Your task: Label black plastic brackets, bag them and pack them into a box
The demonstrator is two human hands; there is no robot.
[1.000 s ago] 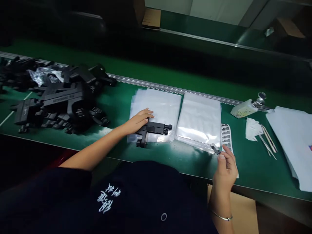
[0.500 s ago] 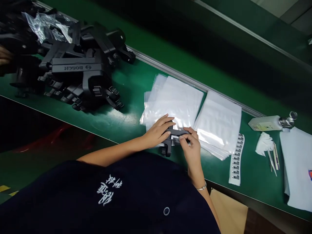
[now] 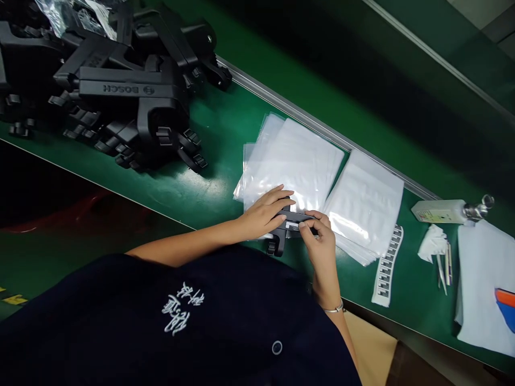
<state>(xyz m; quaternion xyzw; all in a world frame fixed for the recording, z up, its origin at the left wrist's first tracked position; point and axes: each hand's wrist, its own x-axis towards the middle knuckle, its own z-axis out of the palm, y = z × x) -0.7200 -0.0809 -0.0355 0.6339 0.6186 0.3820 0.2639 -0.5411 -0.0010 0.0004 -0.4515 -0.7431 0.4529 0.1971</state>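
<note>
Both hands on one black part (image 3: 286,228) atop near bags (image 3: 293,163): left hand (image 3: 263,214) pins it, right hand (image 3: 319,236) pinches label (image 3: 293,226) onto it. Next, by judgement: firm press-down.

Bare green belt (image 3: 209,187) lies open to your left, between the heap of black parts (image 3: 120,91) and the two stacks of clear bags (image 3: 295,161). To your right, the label strip (image 3: 386,265), the tissue and tweezers (image 3: 438,252), the bottle (image 3: 442,210) and the white sheets (image 3: 483,289) crowd the belt, with narrow green lanes between them.
</note>
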